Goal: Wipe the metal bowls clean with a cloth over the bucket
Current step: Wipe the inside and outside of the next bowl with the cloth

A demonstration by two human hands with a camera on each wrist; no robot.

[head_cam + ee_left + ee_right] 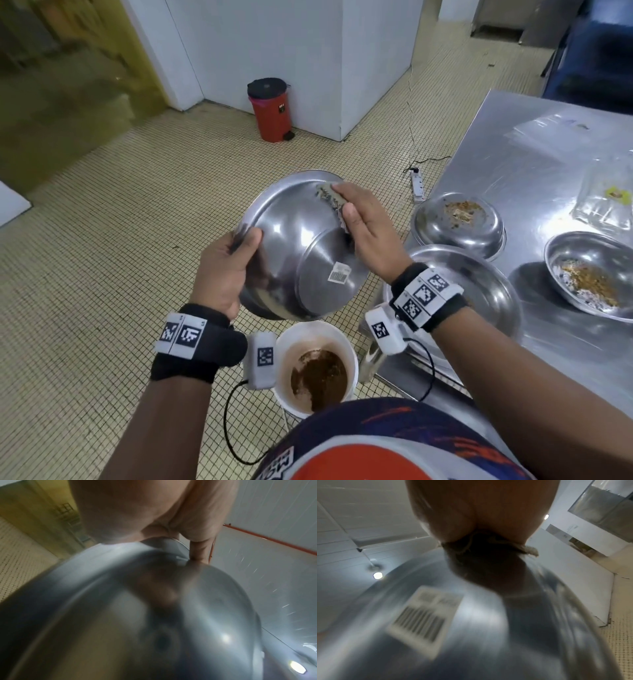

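I hold a steel bowl tilted over a white bucket of brown water, its underside and barcode sticker facing me. My left hand grips the bowl's left rim, thumb on the outer wall. My right hand holds a bunched greyish cloth against the outer wall near the far rim. In the left wrist view the bowl is blurred, with my left hand on its rim. The right wrist view shows my right hand on the cloth, above the sticker.
A steel table stands at right. Near its edge sit an empty bowl, an upturned bowl with crumbs on its base and a bowl with food residue. A red pedal bin and a power strip are on the tiled floor.
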